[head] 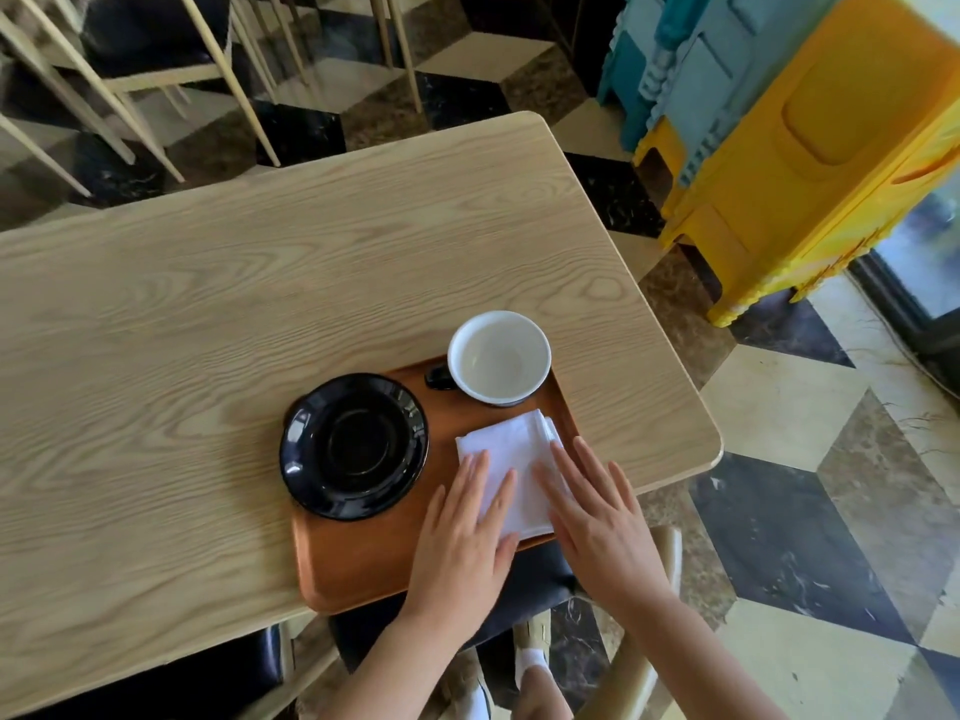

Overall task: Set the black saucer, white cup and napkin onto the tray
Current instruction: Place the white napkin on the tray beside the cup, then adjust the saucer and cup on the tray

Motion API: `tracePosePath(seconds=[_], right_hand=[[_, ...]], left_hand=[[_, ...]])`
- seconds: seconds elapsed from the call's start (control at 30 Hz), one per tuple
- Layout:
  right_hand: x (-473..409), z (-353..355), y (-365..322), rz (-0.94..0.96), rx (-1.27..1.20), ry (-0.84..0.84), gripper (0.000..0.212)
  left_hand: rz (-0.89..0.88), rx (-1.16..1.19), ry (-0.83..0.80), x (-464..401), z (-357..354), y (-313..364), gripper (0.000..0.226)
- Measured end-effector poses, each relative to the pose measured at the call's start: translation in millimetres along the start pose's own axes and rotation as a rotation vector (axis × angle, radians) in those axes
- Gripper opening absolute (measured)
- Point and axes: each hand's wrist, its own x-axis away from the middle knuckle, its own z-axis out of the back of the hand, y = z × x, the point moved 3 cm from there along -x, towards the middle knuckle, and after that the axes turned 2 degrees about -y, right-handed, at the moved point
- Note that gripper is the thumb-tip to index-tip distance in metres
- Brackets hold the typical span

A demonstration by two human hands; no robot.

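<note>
A brown wooden tray (363,558) lies at the near right edge of the table. The black saucer (354,445) sits on its left end, overhanging the tray's left rim. At the tray's far right stands the white cup (498,356), empty, with a dark handle pointing left. The folded white napkin (511,459) lies on the tray's right half. My left hand (462,543) rests flat on the napkin's near left part, fingers extended. My right hand (597,517) presses flat on its right side, fingers spread. Neither hand grips anything.
The light wooden table (208,330) stretches left and away. A dark-seated chair (524,579) stands under the near edge below the tray. Yellow and blue plastic stools (810,148) are stacked at the right. More chairs (145,49) stand beyond the table.
</note>
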Motion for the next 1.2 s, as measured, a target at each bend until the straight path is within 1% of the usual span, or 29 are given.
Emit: tracePosePath(seconds=[0.1, 0.2, 0.27, 0.37, 0.47, 0.53, 0.63, 0.7, 0.77, 0.8, 0.9, 1.0, 1.07, 1.17, 1.2], right_hand=[[1, -7, 2, 0.013, 0.01, -0.09, 0.047], [2, -9, 4, 0.004, 0.025, -0.141, 0.046], [3, -10, 5, -0.01, 0.026, -0.16, 0.049], [2, -8, 2, -0.031, 0.02, -0.146, 0.053], [-1, 1, -6, -0.061, 0.013, -0.115, 0.045], [-4, 7, -15, -0.056, 0.007, -0.091, 0.048], [-15, 12, -36, -0.013, -0.002, -0.062, 0.057], [-27, 12, -53, 0.031, -0.002, -0.063, 0.053], [-37, 9, -70, 0.092, -0.003, -0.073, 0.043], [-42, 8, -77, 0.121, 0.004, -0.08, 0.043], [-52, 2, -95, 0.213, 0.027, -0.098, 0.047], [-56, -2, -105, 0.265, 0.016, -0.108, 0.048], [-57, -3, -106, 0.283, 0.012, -0.093, 0.046], [-57, -3, -105, 0.314, -0.015, -0.031, 0.04], [-56, -3, -105, 0.32, -0.022, -0.013, 0.04]], left_hand=[[0.031, -0.109, -0.087, -2, -7, 0, 0.057], [0.015, -0.162, -0.1, -1, -8, -2, 0.057], [0.009, -0.18, -0.101, 0, -9, -5, 0.058], [0.023, -0.183, -0.108, 0, -9, -5, 0.058], [0.033, -0.161, -0.124, 0, -5, -5, 0.059], [0.026, -0.134, -0.115, 2, 2, -6, 0.058], [0.002, -0.102, -0.05, 12, 19, -14, 0.056], [0.022, -0.083, 0.018, 24, 35, -29, 0.054], [0.062, -0.066, 0.07, 39, 47, -47, 0.051], [0.082, -0.068, 0.082, 46, 50, -56, 0.05], [0.166, -0.103, 0.067, 66, 54, -83, 0.049], [0.259, -0.09, 0.044, 79, 54, -103, 0.05], [0.26, -0.068, 0.048, 85, 52, -108, 0.05], [0.232, -0.05, 0.058, 87, 49, -109, 0.05], [0.228, -0.048, 0.06, 87, 49, -109, 0.05]])
